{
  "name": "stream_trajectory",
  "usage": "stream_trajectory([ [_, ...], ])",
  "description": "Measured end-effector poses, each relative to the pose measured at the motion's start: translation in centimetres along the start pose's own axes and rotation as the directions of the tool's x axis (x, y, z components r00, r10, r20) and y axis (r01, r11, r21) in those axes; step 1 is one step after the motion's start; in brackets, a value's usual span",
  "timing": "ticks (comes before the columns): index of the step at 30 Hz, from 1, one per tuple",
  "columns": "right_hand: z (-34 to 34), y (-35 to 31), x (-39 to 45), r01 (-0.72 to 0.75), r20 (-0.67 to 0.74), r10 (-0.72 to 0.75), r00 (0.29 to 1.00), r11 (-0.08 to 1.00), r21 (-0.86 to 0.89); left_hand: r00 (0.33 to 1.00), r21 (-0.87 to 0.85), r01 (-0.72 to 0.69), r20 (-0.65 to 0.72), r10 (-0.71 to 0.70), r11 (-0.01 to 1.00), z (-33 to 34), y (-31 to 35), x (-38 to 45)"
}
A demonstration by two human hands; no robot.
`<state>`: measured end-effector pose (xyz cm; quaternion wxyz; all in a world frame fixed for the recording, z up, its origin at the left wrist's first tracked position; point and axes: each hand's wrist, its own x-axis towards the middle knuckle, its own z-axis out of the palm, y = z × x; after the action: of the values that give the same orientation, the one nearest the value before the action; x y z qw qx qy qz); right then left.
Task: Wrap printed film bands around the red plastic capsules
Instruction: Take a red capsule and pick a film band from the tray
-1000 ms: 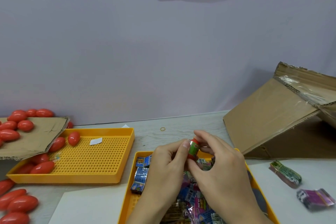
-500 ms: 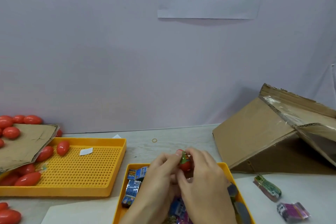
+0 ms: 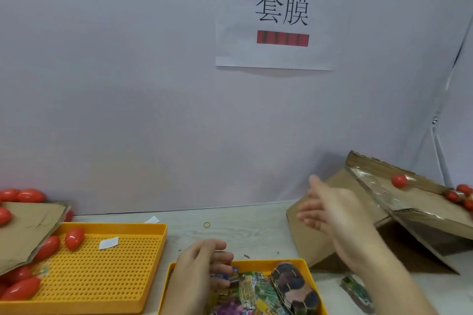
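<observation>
On the pale table (image 3: 245, 235), between two yellow trays: bare strip running back to the wall, holding only a small rubber ring (image 3: 206, 224).
Left hand (image 3: 202, 268): hovering over the near tray's (image 3: 291, 262) far-left corner, fingers curled down onto the printed film bands (image 3: 253, 289); whether pinching one, cannot tell.
Right hand (image 3: 332, 215): raised in front of the tilted cardboard box (image 3: 358, 215), fingers straight and apart, holding nothing; motion-blurred.
Red plastic capsule (image 3: 399, 180): lying apart from both hands, at the box's upper rim by the taped flap; others (image 3: 460, 195) clustering at the far-right frame edge.
Perforated tray (image 3: 107, 271): sitting left, holding loose capsules (image 3: 74, 238) along its left side, partly under a cardboard flap (image 3: 28, 227).
Banded film bundle (image 3: 357, 290): lying on the table right of the near tray.
Paper sign (image 3: 281, 18): hanging on the wall above.
</observation>
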<state>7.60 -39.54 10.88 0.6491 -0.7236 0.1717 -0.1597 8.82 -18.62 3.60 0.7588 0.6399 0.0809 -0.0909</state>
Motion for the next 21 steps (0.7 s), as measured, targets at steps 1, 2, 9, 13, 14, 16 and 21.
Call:
stream_trajectory([
  [1,1.5,1.4,-1.2,0.001,0.100,0.008,0.995,0.995,-0.096,0.999,0.091,-0.053,0.004,0.052,0.994,-0.5,0.1,-0.1],
  [2,3.0,2.9,-2.4,0.015,0.191,0.020,0.981,0.984,-0.178,0.994,0.207,-0.107,0.027,0.103,0.972,-1.2,0.3,-0.2],
  [9,8.6,7.9,-6.9,0.271,0.452,-0.105,0.886,0.908,-0.320,0.937,0.872,-0.147,-0.028,0.348,0.467,-10.4,2.7,0.8],
  [13,8.0,7.9,-6.8,0.258,0.441,-0.092,0.893,0.907,-0.334,0.863,0.958,0.134,-0.239,0.444,0.253,-15.3,3.7,4.0],
  [14,7.9,7.9,-6.7,0.254,0.441,-0.087,0.893,0.907,-0.337,0.873,0.953,0.178,-0.268,0.408,0.246,-15.9,3.8,4.9],
  [16,7.9,8.1,-6.6,0.245,0.441,-0.080,0.894,0.911,-0.332,0.906,0.944,0.240,-0.302,0.296,0.228,-16.5,3.6,6.6],
  [21,7.7,8.7,-6.0,0.263,0.377,-0.131,0.917,0.909,-0.323,0.857,0.924,0.324,-0.378,0.349,0.204,-15.9,2.4,8.9],
])
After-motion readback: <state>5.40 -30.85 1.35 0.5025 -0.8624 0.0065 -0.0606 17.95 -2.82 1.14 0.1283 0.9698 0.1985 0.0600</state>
